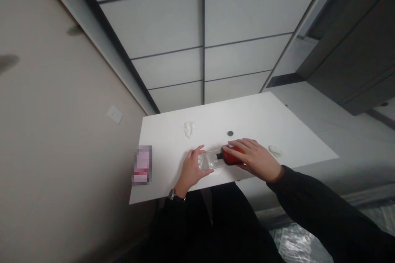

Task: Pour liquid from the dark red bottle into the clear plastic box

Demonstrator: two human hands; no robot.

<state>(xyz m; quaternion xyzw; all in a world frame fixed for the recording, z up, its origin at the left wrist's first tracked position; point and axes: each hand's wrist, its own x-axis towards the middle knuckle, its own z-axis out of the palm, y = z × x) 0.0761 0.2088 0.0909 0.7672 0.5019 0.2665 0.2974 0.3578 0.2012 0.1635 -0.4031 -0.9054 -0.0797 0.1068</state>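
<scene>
A clear plastic tray (217, 163) lies on the white table near its front edge. My left hand (190, 169) grips the tray's left end, the thumb on the near side and the fingers on the far side. My right hand (257, 159) is wrapped over a rounded red object (231, 156) with a short black tip pointing left. The red object sits at the right part of the tray, its tip over the clear plastic. My palm and fingers hide its right side, so its exact kind does not show.
On the white table (166, 139) are a crumpled clear wrapper (188, 129), a small dark disc (230, 133) and a pale crumpled piece (274, 151). A pixelated pink item (142, 164) lies at the left edge. A wall stands to the left, panelled doors (173, 28) behind.
</scene>
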